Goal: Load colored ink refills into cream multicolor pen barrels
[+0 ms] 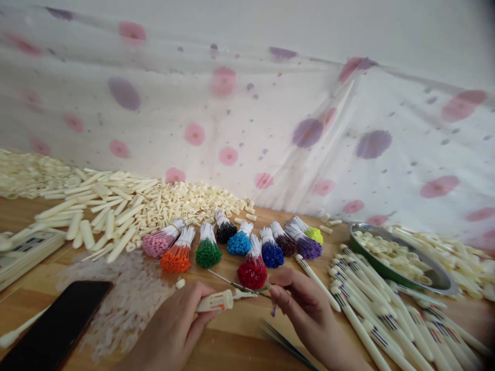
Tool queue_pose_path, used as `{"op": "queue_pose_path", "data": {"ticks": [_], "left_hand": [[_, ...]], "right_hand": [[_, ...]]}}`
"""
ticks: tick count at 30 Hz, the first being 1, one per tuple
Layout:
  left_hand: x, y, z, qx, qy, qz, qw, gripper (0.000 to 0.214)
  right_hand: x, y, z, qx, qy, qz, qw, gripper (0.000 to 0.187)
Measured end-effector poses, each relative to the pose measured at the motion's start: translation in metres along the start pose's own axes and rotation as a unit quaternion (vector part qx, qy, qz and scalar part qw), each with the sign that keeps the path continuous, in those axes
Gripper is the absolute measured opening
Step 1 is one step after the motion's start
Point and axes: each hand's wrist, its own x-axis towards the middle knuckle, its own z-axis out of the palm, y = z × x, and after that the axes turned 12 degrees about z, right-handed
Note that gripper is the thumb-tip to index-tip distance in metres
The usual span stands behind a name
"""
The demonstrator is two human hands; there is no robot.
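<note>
My left hand [170,324] is closed around a cream slotted pen part [217,302], with a bit of orange showing in one slot. A narrow white tip points from its end toward my right hand [303,304]. That hand's thumb and forefinger are pinched together at thin coloured pen refills; a purple end [274,310] hangs below the fingers. Just beyond, a slim white refill [220,277] slants toward the fingertips, and whether it is held I cannot tell. A red refill bundle [252,270] stands right behind the hands. Tweezers [288,345] lie beneath my right hand.
Several colour-sorted refill bundles [209,252] stand in the middle. Multicolour pens [371,304] and a green-sided metal bowl [404,281] of small parts are at right. Cream pen parts [127,206] are heaped at back left. A phone [58,324] and clear plastic pieces [112,299] lie at left.
</note>
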Motion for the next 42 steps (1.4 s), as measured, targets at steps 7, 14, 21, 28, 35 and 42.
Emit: {"op": "queue_pose_path", "data": {"ticks": [7, 14, 21, 28, 35, 42], "left_hand": [[-0.001, 0.000, 0.002, -0.002, -0.001, -0.005, 1.000, 0.010], [-0.001, 0.005, 0.001, -0.026, -0.016, -0.004, 1.000, 0.010], [-0.002, 0.006, 0.000, -0.023, -0.026, 0.014, 0.999, 0.010], [-0.002, 0.005, 0.000, -0.021, -0.002, 0.011, 1.000, 0.010], [-0.002, 0.006, 0.002, -0.040, 0.012, -0.008, 0.999, 0.010], [-0.002, 0.005, 0.001, -0.035, 0.005, -0.012, 0.999, 0.009]], "right_hand": [[-0.002, 0.002, 0.000, -0.060, 0.000, -0.080, 0.995, 0.011], [-0.001, -0.002, 0.003, -0.117, 0.033, -0.164, 0.979, 0.010], [-0.004, -0.003, 0.005, -0.056, 0.009, -0.112, 0.992, 0.011], [-0.005, 0.002, -0.006, -0.041, 0.014, -0.061, 0.997, 0.010], [-0.006, 0.000, -0.007, -0.044, -0.002, -0.072, 0.996, 0.009], [-0.004, -0.001, -0.007, -0.046, -0.002, -0.084, 0.995, 0.008]]}}
